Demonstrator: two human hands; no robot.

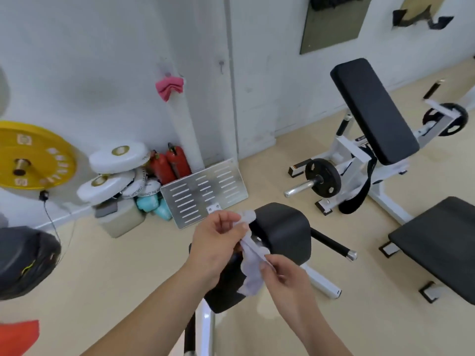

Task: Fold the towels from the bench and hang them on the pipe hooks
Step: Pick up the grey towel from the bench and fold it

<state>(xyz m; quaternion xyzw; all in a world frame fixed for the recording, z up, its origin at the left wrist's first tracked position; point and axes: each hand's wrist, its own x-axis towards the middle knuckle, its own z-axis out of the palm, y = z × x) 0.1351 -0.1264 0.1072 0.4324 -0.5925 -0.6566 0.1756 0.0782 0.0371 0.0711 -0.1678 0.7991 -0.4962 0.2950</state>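
Note:
A small pale lavender towel (pixel 253 272) hangs crumpled between both my hands above the black padded bench (pixel 285 232). My left hand (pixel 218 242) pinches its upper end near the bench pad. My right hand (pixel 285 276) pinches its lower edge between thumb and fingers. A pink towel (pixel 169 87) hangs folded on a hook of the white pipe (pixel 183 129) against the wall, far ahead of my hands. An orange cloth (pixel 18 335) shows at the bottom left corner.
A perforated metal plate (pixel 205 191) leans by the wall beside red extinguishers (pixel 171 163) and white weight plates (pixel 118 158). A yellow plate (pixel 33 155) sits at left. A white weight machine (pixel 372 119) and another black bench (pixel 442 242) stand to the right. A black bag (pixel 23 258) lies left.

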